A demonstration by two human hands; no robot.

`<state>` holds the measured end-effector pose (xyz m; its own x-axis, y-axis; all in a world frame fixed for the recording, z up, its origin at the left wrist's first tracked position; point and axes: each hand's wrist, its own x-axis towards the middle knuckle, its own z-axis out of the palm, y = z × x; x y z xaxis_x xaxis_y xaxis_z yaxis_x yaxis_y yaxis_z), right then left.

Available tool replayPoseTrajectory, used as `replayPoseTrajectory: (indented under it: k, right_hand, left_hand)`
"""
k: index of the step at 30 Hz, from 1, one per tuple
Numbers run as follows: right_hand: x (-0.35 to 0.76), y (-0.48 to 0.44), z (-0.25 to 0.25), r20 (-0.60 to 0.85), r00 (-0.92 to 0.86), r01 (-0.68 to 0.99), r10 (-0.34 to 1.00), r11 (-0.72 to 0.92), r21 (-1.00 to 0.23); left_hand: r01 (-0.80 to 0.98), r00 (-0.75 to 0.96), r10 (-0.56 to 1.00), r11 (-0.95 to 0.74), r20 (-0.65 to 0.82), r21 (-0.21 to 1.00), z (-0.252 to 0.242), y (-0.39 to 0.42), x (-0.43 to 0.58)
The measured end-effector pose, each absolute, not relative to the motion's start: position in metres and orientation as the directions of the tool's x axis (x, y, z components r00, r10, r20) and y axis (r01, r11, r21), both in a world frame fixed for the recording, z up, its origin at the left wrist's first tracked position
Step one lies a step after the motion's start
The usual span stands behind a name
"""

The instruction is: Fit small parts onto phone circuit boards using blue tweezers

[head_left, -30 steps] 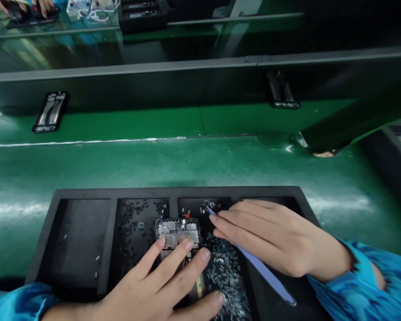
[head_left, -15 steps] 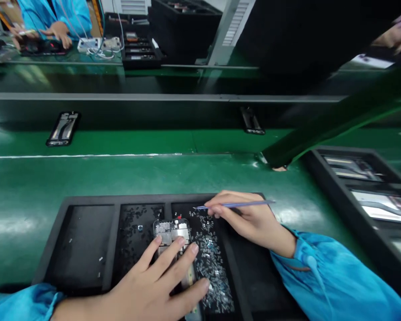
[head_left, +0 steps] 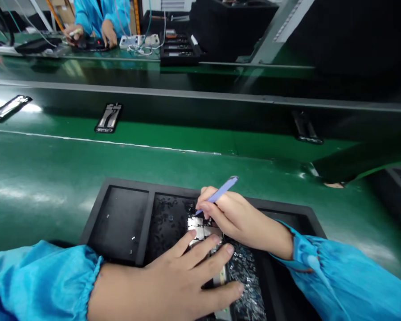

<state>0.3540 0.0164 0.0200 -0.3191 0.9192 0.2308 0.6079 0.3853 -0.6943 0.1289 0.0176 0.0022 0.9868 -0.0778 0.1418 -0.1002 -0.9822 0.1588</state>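
Observation:
My left hand (head_left: 183,278) lies flat with fingers spread across an opened phone (head_left: 196,225), pressing on its silvery inner parts. Purple tweezers (head_left: 220,189) are pinched in my right hand (head_left: 232,214), their tip down at the phone's upper end. Beneath both hands is a black compartmented tray (head_left: 147,227). Many tiny clear and dark pieces (head_left: 247,276) fill the compartment right of the phone. Small dark bits (head_left: 163,214) are scattered in the one to its left. Much of the phone is hidden by my left hand.
Opened phones (head_left: 108,118) lie along the green bench behind the tray, one more (head_left: 305,127) farther right. A dark green post (head_left: 347,160) slants up at the right. Across the bench a person in blue (head_left: 102,20) works beside a power strip (head_left: 138,42).
My right hand has brought the tweezers from the small pieces to the phone's upper end, tilting them steeper. My left hand stays on the phone. The whole view has shifted.

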Motion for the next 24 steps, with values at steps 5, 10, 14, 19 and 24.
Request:
replayPoseTrajectory:
  k: [5, 10, 14, 19, 24]
  right_hand:
    - [0.356, 0.014, 0.022, 0.256, -0.374, 0.626, 0.891, 0.446, -0.639]
    - [0.353, 0.014, 0.029, 0.129, -0.382, 0.665, 0.915, 0.369, -0.650]
    - [0.347, 0.014, 0.029, 0.066, -0.399, 0.702, 0.915, 0.351, -0.619]
    - [0.345, 0.014, 0.024, 0.148, -0.366, 0.710, 0.919, 0.378, -0.593]
    - [0.347, 0.015, 0.030, 0.122, -0.393, 0.695, 0.911, 0.382, -0.609]
  left_hand:
    - [-0.092, 0.987, -0.063, -0.977, 0.150, 0.193, 0.008, 0.020, 0.129]
    - [-0.098, 0.988, -0.071, -0.974, 0.136, 0.203, 0.009, 0.020, 0.129]
    - [-0.088, 0.984, -0.056, -0.978, 0.168, 0.188, 0.008, 0.019, 0.129]
    - [-0.065, 0.968, -0.025, -0.986, 0.250, 0.152, 0.001, 0.015, 0.132]
    - [-0.031, 0.951, 0.011, -0.991, 0.310, 0.129, -0.006, 0.011, 0.136]
